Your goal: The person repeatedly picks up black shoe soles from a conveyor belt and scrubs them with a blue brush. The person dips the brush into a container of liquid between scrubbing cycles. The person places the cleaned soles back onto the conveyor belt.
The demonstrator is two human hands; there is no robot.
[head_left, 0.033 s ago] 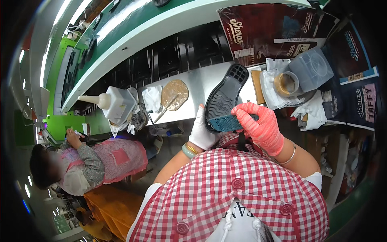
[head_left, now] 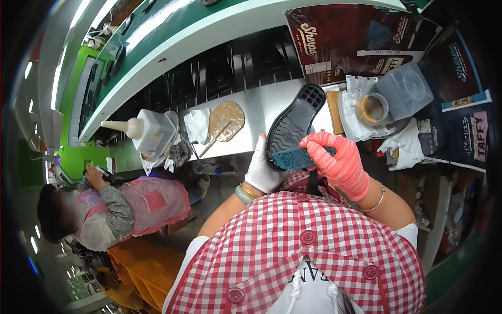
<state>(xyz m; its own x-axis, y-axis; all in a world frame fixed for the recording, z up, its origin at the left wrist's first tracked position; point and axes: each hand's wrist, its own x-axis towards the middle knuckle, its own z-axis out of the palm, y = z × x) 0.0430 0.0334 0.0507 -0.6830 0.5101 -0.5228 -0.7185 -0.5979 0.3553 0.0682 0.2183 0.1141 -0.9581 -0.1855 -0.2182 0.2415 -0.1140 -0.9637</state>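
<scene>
At the far right of the worktop (head_left: 259, 118), dark red sheeting (head_left: 334, 31) bears pale printed lettering. The black shoe sole (head_left: 294, 118) slants between both hands; the white-gloved left grip (head_left: 261, 174) clasps its near left edge, fingers beneath hidden. The coral-gloved right grip (head_left: 339, 163) pinches a teal textured block (head_left: 294, 159), partly hiding the sole's near end.

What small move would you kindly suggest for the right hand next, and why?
I would probably slide the teal textured tool a little way along the black shoe sole: the gloved right hand pinches the tool across the sole's near end, and the gloved left hand holds the sole at its left edge, which should steady it.
</scene>
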